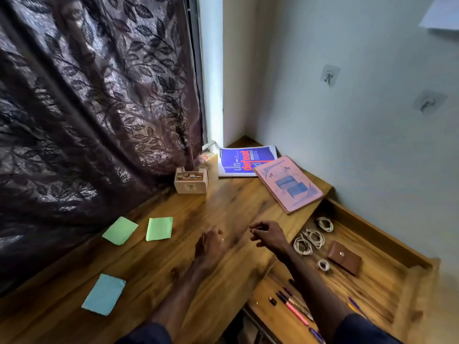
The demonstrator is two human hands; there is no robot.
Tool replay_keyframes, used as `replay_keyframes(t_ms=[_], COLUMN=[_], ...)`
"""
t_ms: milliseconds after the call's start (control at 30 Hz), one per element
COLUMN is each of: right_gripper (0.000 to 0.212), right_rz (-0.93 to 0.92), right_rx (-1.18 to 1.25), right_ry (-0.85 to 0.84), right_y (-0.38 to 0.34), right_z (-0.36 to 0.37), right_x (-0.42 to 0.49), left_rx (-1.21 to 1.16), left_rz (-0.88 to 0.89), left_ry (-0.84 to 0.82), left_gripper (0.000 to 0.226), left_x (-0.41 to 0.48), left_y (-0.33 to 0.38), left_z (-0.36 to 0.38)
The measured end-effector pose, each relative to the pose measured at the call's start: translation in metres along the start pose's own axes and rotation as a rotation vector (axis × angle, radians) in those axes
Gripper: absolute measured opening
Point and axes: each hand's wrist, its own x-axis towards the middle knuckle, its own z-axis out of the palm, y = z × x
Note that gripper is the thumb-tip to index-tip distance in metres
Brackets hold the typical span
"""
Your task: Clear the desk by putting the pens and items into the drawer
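A dark leaf-patterned curtain hangs along the left, its hem reaching the back edge of the wooden desk. The desk fills the lower middle; at its right side the drawer stands pulled open, running along the pale wall, which carries two clear hooks.

At the desk's far corner lies a blue book with orange lettering; a pink book overlaps its right corner and juts over the drawer's far end. Left of the blue book, against the curtain, sits a small wooden box.

Three paper notes lie on the desk's left part: two green notes side by side and a blue note nearer the person.

Both arms reach forward in dark sleeves. The left hand hovers low over the desk's middle, fingers loosely curled; motion blur hides whether it holds anything. The right hand is near the desk's right edge, thumb and fingertips pinched together; I cannot tell whether something small is between them.

In the drawer lie coiled white cables, a brown wallet, a small tape roll just beside it, and several pens at the near end, partly under the right forearm, beside a tiny black piece.
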Motion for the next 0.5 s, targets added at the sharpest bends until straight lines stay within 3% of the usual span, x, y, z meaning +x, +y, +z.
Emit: replay_keyframes(t_ms=[200, 367, 500], right_gripper=[0.015, 0.014, 0.014], right_rz=[0.030, 0.015, 0.000], right_rx=[0.007, 0.020, 0.039], right_ry=[0.031, 0.053, 0.043], right_y=[0.014, 0.007, 0.000], right_z=[-0.001, 0.000, 0.005], right_x=[-0.021, -0.028, -0.030], left_rx=[0.007, 0.025, 0.060], left_rz=[0.057, 0.023, 0.011], left_ry=[-0.051, -0.028, -0.013], left_gripper=[0.026, 0.009, 0.016], left_x=[-0.009, -0.003, 0.003], left_y=[0.006, 0.014, 0.017], left_z=[0.003, -0.010, -0.019])
